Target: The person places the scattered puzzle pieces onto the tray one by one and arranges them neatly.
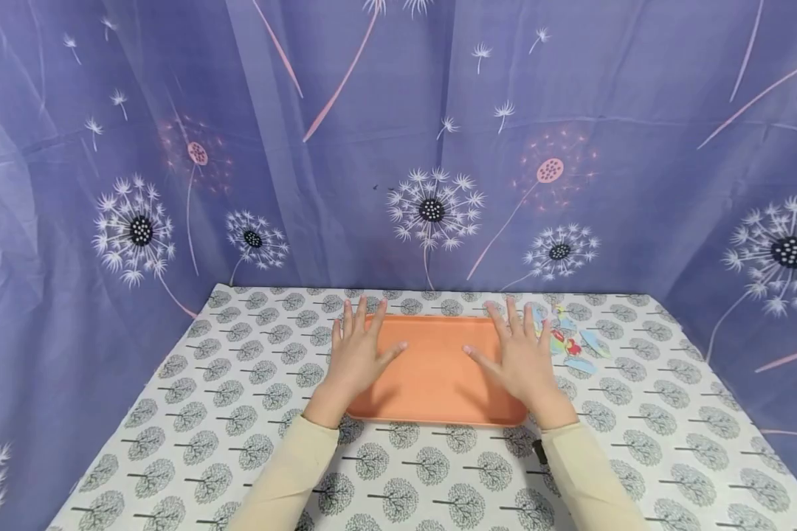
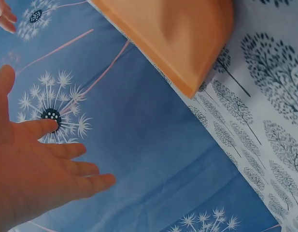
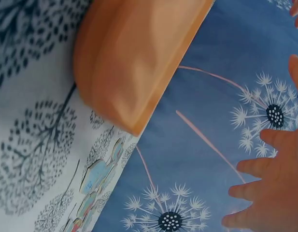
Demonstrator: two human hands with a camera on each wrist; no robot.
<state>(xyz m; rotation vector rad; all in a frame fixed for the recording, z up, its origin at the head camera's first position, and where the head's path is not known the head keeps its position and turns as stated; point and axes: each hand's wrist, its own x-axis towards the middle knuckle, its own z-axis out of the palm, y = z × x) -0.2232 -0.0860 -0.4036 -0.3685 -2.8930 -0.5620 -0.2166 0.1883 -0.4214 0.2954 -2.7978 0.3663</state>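
An orange rectangular tray (image 1: 438, 369) with a low rim lies on the patterned tablecloth, its inside bare. My left hand (image 1: 357, 358) is spread with straight fingers over the tray's left side. Over its right side my right hand (image 1: 521, 361) is spread the same way, thumb pointing inward. Both hands hold nothing. In the left wrist view the left hand (image 2: 47, 169) appears raised apart from the tray (image 2: 177, 38). The right wrist view shows the right hand (image 3: 272, 179) likewise apart from the tray (image 3: 134, 58).
Several flat colourful cut-out pieces (image 1: 574, 346), light blue with red and yellow, lie on the cloth just right of the tray. A tablecloth with grey trees (image 1: 432, 472) covers the table. Behind it hangs a purple-blue curtain (image 1: 345, 221) with dandelions.
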